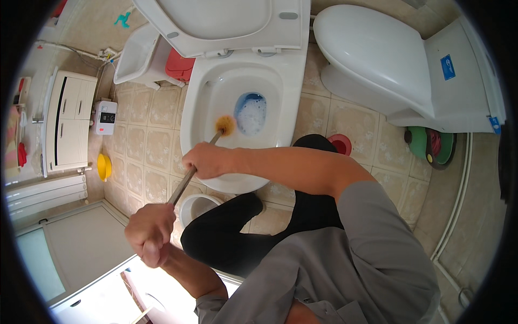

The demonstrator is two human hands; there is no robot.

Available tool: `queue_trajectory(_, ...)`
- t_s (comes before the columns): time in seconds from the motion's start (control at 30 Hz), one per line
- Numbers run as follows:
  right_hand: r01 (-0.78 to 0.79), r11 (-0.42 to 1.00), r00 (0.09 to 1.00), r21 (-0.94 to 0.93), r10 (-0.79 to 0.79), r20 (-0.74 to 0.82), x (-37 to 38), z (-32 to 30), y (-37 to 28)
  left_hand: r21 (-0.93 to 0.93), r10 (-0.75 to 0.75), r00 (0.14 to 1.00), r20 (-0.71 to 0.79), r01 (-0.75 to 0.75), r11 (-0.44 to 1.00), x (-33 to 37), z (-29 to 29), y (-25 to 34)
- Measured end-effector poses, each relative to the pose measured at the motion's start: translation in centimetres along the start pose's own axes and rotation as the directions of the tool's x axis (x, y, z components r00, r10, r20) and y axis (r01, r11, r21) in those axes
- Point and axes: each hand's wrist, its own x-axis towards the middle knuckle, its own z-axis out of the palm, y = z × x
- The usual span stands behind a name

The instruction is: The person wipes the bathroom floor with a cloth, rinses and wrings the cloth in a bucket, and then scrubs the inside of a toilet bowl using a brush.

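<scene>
Both my hands are closed around the long handle of a toilet brush (182,186). My left hand (149,232) grips it near its upper end. Farther down the handle, closer to the bristles, is my right hand (208,161), above the rim of a white toilet bowl (296,121). The brush's round, yellowish-brown head (224,126) is inside the bowl, against its inner left side. Just right of the bristles, bluish water with white foam (251,116) fills the drain hole. The toilet seat and lid (216,16) are raised.
A second white toilet (372,54) with its lid down stands on the right. A white bin (197,209) sits by my knee. A red basin (340,144) and green basins (421,143) are on the tiled floor, with a white sink (135,54) and cabinet (70,119) leftward.
</scene>
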Motion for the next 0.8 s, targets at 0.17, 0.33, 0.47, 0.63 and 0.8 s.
queue_trajectory(0.17, 0.104, 0.994, 0.995, 0.040, -0.104, 0.002, 0.8, 1.3, 0.3, -0.053, 0.085, 0.963, -0.255, -0.102, 0.993, -0.9, -1.3, 0.0)
queue_trajectory(0.33, 0.174, 0.979, 0.941, -0.104, -0.197, -0.276, 2.5, 1.6, 4.0, 0.116, 0.079, 0.321, -0.944, 0.098, 0.988, 1.3, 4.8, -3.8)
queue_trajectory(0.47, 0.039, 0.993, 0.963, -0.110, -0.066, -0.260, 1.7, 1.8, 4.2, 0.074, 0.019, 0.656, -0.755, 0.056, 0.996, -0.3, 0.9, -4.7)
queue_trajectory(0.63, 0.023, 0.999, 0.994, 0.038, -0.018, -0.109, 1.2, 0.3, 4.3, 0.043, 0.039, 0.982, -0.187, -0.031, 0.999, 0.3, 0.4, -3.0)
queue_trajectory(0.8, 0.064, 0.998, 0.948, 0.020, -0.055, -0.312, 1.9, -0.2, 6.3, 0.073, -0.001, 0.997, -0.076, 0.006, 0.997, 2.2, -0.2, -4.5)
